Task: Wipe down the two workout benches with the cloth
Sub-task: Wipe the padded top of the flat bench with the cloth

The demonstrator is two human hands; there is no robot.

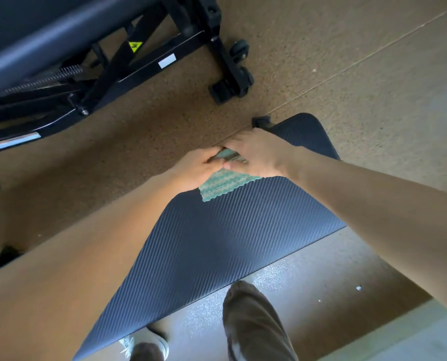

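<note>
No readable words, brands or numbers are showing anywhere. A yellow warning sticker (pixel 135 45) is sitting on the black frame (pixel 144 66) of the far-left bench; it is carrying a dark pictogram, too blurred to make out. A blank white label (pixel 167 61) is lying on the frame's lower bar, just right of that sticker. A silvery strip label (pixel 16 140) is showing on the frame's near-left bar, its print unreadable.
</note>
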